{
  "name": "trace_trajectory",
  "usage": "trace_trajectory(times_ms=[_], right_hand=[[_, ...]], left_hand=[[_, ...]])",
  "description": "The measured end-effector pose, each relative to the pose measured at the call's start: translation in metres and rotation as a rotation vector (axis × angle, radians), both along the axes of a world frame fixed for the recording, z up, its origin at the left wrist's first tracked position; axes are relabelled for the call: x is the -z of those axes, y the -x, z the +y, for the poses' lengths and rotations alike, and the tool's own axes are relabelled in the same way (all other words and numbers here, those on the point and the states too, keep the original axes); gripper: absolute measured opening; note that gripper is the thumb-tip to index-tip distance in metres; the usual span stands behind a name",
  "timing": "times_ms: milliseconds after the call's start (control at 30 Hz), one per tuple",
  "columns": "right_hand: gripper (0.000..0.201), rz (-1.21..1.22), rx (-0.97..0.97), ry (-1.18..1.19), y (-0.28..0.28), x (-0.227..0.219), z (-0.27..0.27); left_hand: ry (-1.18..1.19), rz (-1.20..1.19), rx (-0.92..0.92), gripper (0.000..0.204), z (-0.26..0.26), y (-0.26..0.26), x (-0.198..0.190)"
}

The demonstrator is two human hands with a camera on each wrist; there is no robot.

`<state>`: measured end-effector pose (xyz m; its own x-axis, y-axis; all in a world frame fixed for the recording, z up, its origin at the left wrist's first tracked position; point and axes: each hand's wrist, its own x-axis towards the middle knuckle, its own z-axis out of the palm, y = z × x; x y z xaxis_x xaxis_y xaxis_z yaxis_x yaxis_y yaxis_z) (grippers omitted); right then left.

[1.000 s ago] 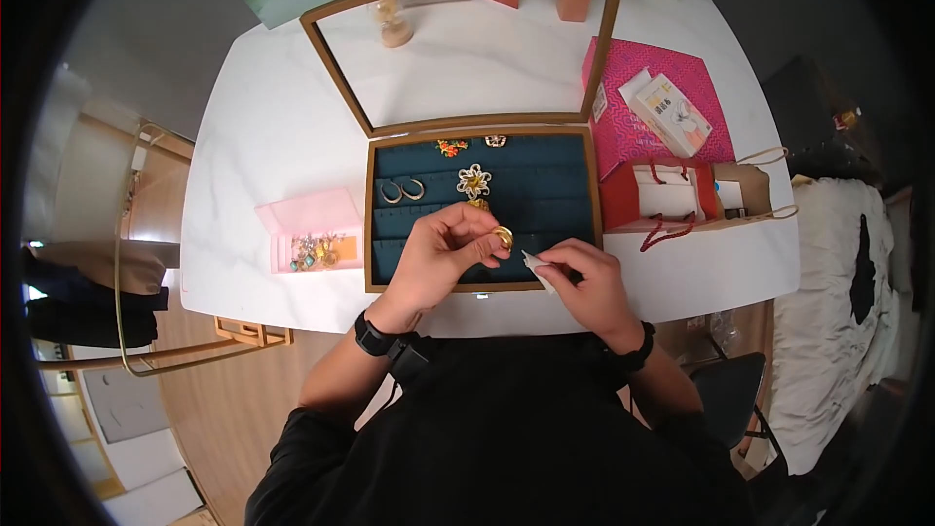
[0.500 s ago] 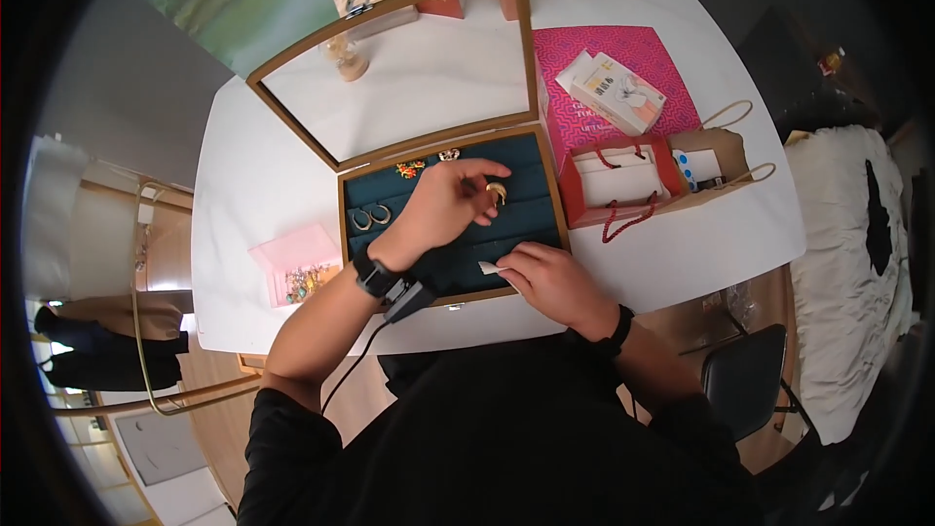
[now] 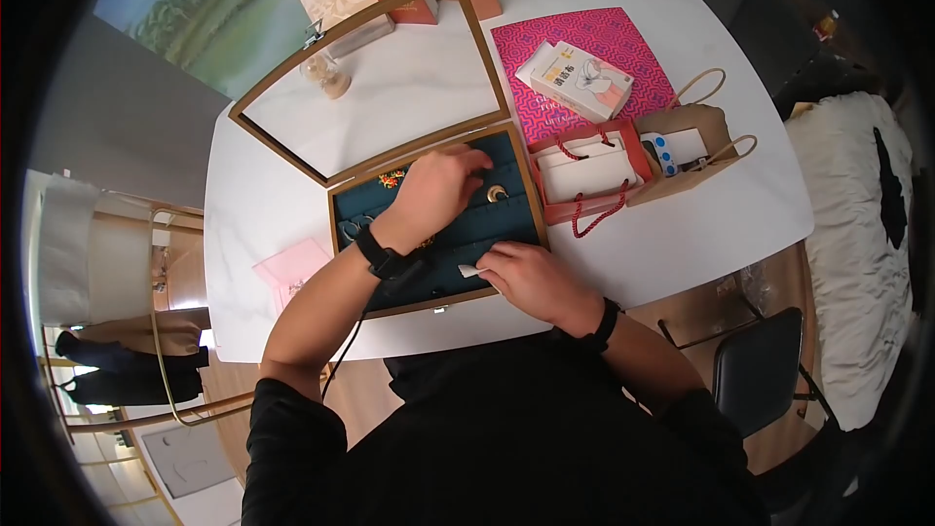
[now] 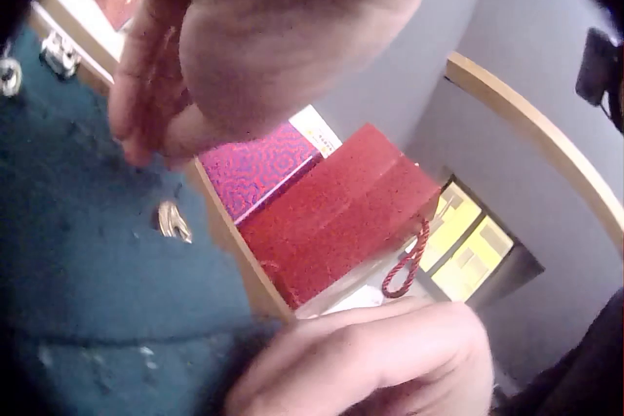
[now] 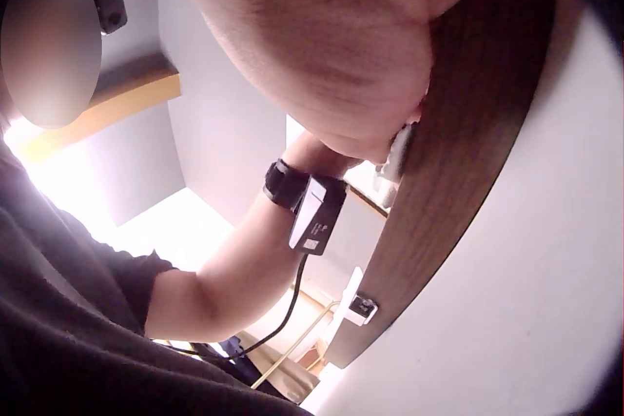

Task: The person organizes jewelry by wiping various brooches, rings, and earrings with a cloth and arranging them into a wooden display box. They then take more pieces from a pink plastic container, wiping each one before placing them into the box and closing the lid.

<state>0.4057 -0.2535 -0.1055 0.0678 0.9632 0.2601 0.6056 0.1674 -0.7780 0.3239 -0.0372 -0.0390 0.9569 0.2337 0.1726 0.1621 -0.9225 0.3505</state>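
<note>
My left hand [image 3: 435, 193] hovers over the upper part of the jewelry box [image 3: 534, 203], fingers loosely bent with nothing between them. Just to its right, a gold crescent-shaped piece of jewelry [image 3: 498, 194] lies on the dark green lining; in the left wrist view this gold piece [image 4: 174, 222] sits below the fingertips. Between thumb and fingers my right hand [image 3: 534, 281] pinches a small white cloth [image 3: 469, 271] over the box's lower right part. A red-orange ornament [image 3: 392, 178] and silvery hoop earrings [image 3: 357, 228] lie left of my left forearm. My left hand hides the flower brooch.
The box's framed glass lid [image 3: 487, 49] stands raised behind it. On the left is an open pink case [image 3: 292, 266]. To the right stand a red gift bag [image 3: 635, 141] and a brown paper bag [image 3: 716, 127], with a white carton [image 3: 581, 83] on a pink patterned box [image 3: 516, 31].
My left hand has carried the gold piece up and right, let it go on the lining, and moved off to its left. The right hand keeps the cloth. The head view has turned.
</note>
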Motion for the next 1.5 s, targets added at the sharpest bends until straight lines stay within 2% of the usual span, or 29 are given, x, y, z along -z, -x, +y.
trace_trajectory(times_ms=[33,100,133,200,300,533,600,933,1000,1033,1100,1133,1200,1333,1400,1433,1500], right_hand=[[0.011,-0.002,-0.001,-0.005,0.0,0.001,0.0],[0.01,-0.004,-0.009,-0.011,0.0,0.003,0.001],[0.01,-0.009,-0.012,-0.015,0.0,0.004,0.002],[0.01,-0.019,-0.021,-0.02,0.0,0.003,0.002],[0.009,-0.019,-0.012,-0.027,-0.001,-0.001,0.001],[0.009,-0.003,-0.003,-0.042,0.0,0.0,0.0],[0.01,0.003,0.002,-0.039,0.0,0.0,0.0],[0.01,-0.012,-0.01,-0.041,0.0,0.002,0.001],[0.01,-0.014,-0.006,-0.048,0.0,0.002,0.001],[0.01,-0.009,-0.005,-0.043,0.0,0.002,0.0],[0.01,-0.003,-0.004,-0.035,0.0,0.003,0.0],[0.01,-0.005,-0.005,-0.043,0.0,0.004,0.001],[0.009,-0.005,-0.006,-0.047,0.001,0.005,0.001],[0.009,-0.007,-0.002,-0.052,0.001,0.005,0.001],[0.009,-0.011,-0.001,-0.047,0.001,0.004,0.001],[0.009,-0.01,-0.002,-0.05,0.001,0.004,0.001],[0.009,-0.01,-0.002,-0.052,0.0,0.004,0.001]], left_hand=[[-0.001,0.003,-0.002,0.025,0.0,0.0,-0.005],[-0.029,0.11,0.305,0.03,0.001,0.0,-0.017],[-0.03,0.109,0.298,0.03,0.002,-0.001,-0.017],[-0.106,0.163,0.435,0.029,0.006,-0.006,-0.016],[-0.088,0.176,0.456,0.023,0.01,-0.015,-0.008],[-0.155,0.166,0.421,0.016,0.012,-0.021,-0.005],[-0.037,0.138,0.299,0.016,0.011,-0.018,-0.006],[-0.011,-0.05,0.171,0.013,0.004,-0.019,0.005],[0.01,-0.061,0.031,0.015,0.001,-0.021,0.007],[0.013,-0.059,0.031,0.015,0.0,-0.021,0.009],[0.193,0.023,-0.186,0.016,0.003,-0.024,0.016],[0.194,0.024,-0.185,0.016,0.007,-0.026,0.019],[0.582,0.103,-0.336,0.016,0.01,-0.031,0.02],[0.548,0.16,-0.352,0.014,0.005,-0.031,0.013],[0.351,0.095,-0.182,0.013,0.003,-0.03,0.013],[0.352,0.095,-0.182,0.013,0.001,-0.028,0.012],[0.046,0.005,0.019,0.012,-0.003,-0.024,0.011]])
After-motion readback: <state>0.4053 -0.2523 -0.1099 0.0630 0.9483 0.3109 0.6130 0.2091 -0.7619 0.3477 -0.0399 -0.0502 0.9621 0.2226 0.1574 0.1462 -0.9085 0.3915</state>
